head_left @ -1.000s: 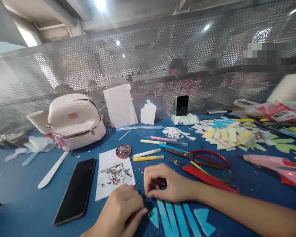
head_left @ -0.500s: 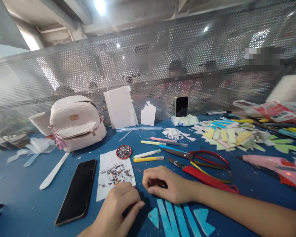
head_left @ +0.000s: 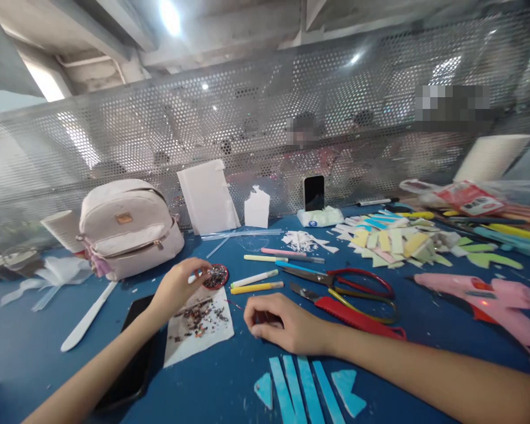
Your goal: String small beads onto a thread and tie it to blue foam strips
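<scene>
My left hand (head_left: 177, 288) reaches forward over the white paper sheet (head_left: 199, 337) strewn with tiny beads. Its fingertips are pinched at the rim of a small round red lid of beads (head_left: 217, 276). My right hand (head_left: 281, 323) rests curled on the blue table (head_left: 35, 365), fingers closed around something small and dark I cannot make out. Light blue foam strips (head_left: 298, 388) lie just in front of the right hand. A black phone (head_left: 130, 359) lies partly under my left forearm.
Red-handled scissors (head_left: 348, 284), red pliers (head_left: 348, 312) and coloured sticks (head_left: 256, 282) lie beyond my right hand. A pink glue gun (head_left: 490, 300) is at right, foam scraps (head_left: 393, 238) behind. A beige backpack (head_left: 126, 227), a white knife (head_left: 88, 315) and a perforated metal screen (head_left: 115, 135) stand at left and back.
My left hand left the near table edge and moved forward and left to the round bead lid. The right hand stayed in place.
</scene>
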A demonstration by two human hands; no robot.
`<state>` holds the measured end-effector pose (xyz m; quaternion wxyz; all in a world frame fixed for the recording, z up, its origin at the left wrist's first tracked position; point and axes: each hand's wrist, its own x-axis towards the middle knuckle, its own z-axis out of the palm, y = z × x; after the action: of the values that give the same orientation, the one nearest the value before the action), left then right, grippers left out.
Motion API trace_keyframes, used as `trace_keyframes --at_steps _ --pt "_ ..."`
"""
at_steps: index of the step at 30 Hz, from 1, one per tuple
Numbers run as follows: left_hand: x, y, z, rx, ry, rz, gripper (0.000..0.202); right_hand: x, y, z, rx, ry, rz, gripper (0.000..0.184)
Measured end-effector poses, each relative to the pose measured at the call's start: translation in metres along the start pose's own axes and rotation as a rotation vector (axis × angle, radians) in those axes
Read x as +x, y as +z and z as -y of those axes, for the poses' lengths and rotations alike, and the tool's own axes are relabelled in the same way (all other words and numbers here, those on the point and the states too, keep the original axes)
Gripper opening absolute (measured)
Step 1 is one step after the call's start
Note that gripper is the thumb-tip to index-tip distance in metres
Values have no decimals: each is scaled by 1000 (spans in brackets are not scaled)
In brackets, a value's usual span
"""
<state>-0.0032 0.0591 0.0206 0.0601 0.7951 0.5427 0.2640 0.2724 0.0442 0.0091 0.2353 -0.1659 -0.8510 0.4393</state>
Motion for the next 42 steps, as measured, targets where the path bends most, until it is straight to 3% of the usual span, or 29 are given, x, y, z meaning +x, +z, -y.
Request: trace_keyframes --at_steps 3,12,21,30,42 --pt "17 3 13 18 10 34 15 0 0 0 -2 0 6 9" --pt "23 11 4 70 90 188 11 1 0 2 -4 3 6 10" --pt "32 0 12 150 29 82 15 -1 0 0 -22 0 9 10" --pt "28 -4 13 109 78 216 17 -1 1 -1 -27 15 11 11" --pt "33 6 10 147 91 224 21 0 0 1 -17 22 21 11"
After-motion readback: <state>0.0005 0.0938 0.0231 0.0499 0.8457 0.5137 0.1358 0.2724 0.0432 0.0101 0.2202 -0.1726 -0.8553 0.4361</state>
